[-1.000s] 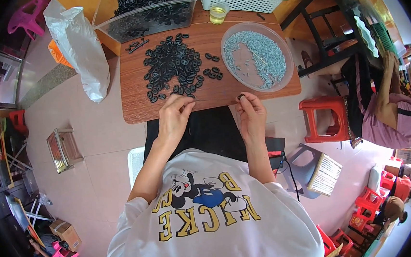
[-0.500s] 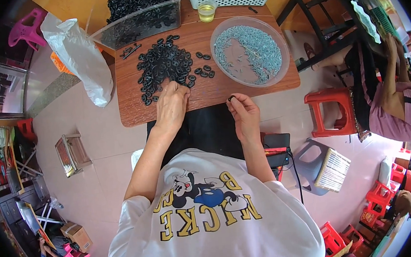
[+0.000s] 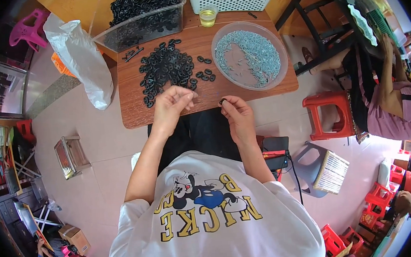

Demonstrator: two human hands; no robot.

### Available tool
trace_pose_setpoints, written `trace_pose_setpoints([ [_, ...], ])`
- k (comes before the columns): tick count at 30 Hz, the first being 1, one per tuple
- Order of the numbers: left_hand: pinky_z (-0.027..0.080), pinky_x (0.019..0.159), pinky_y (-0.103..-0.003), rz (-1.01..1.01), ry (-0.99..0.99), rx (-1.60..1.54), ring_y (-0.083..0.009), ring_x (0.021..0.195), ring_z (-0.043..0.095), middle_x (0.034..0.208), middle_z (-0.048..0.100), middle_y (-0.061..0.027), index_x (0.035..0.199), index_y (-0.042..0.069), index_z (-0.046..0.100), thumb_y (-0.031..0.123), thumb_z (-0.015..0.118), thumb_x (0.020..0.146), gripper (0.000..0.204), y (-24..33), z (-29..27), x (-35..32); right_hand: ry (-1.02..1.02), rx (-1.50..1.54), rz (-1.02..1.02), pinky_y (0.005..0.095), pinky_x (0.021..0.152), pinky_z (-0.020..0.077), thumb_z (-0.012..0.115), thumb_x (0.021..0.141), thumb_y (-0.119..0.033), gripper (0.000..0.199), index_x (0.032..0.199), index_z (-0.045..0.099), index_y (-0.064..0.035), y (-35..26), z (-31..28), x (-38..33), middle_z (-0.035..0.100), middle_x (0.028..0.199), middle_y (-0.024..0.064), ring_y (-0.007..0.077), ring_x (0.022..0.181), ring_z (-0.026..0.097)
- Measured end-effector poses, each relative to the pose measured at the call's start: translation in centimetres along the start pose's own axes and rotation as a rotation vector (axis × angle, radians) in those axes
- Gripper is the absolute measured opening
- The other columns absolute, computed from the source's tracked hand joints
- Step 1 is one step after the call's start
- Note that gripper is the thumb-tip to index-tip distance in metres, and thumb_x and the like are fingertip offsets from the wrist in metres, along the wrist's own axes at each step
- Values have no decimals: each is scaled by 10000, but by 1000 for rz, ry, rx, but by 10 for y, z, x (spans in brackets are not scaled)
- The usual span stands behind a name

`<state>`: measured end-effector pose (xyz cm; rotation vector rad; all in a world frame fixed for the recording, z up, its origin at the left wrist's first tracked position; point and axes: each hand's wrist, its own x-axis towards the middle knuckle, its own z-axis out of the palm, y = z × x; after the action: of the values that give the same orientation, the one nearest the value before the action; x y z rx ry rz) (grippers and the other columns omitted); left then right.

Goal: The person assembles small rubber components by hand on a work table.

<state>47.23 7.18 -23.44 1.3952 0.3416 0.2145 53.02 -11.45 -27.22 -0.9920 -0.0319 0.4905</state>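
My right hand (image 3: 240, 121) is at the table's front edge, thumb and fingers pinching a small black oval piece (image 3: 222, 101). My left hand (image 3: 171, 111) is just in front of a heap of black oval two-hole pieces (image 3: 164, 66). Its fingertips are pressed together; what they hold, if anything, is too small to make out. Several loose black pieces (image 3: 206, 74) lie to the right of the heap. Beyond my right hand stands a round clear tub (image 3: 283, 69) of silvery screws (image 3: 262, 56), with a bare patch of its bottom showing.
On the brown table (image 3: 136, 112), a clear bin (image 3: 145, 34) and a white basket (image 3: 232, 1) of black parts stand at the back. A cup of yellow liquid (image 3: 208, 17) is before the basket. A red stool (image 3: 327, 114) and a seated person (image 3: 397, 108) are at right.
My left hand has drawn back from the heap, its fingertips turning toward the right. My right hand, with the black piece, has moved slightly left, bringing the hands closer.
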Motion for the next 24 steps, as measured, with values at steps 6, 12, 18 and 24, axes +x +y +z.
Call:
trace_pose_setpoints([
  [6,494,647,-212,-184,-19,-714,-108,694,581,862,647,-92,977,-12,617,-1,609,848,130,6,-11,-29,-126,-82,49,203,681,445,630,836,-24,157,993,631,-8,-7,39,0,643,870,46,86,728,557],
  [12,521,704,-241,-173,42,-731,-140,777,624,925,663,-129,971,-19,643,16,623,843,134,7,-32,-53,-236,-196,93,198,673,442,647,811,-5,196,1007,650,6,-3,79,-5,651,869,36,80,734,563],
  [18,518,680,-228,-153,201,-809,-132,741,614,904,662,-113,927,-17,651,3,633,830,100,12,-47,-62,-283,-338,54,192,689,456,652,799,22,175,974,665,15,2,107,-7,658,869,41,77,766,587],
  [24,509,645,-209,-120,211,-883,-122,721,612,877,662,-110,915,-11,647,-23,637,816,101,4,-61,-64,-312,-500,-3,183,677,462,662,800,3,160,959,674,12,4,122,-10,666,857,41,63,752,589],
])
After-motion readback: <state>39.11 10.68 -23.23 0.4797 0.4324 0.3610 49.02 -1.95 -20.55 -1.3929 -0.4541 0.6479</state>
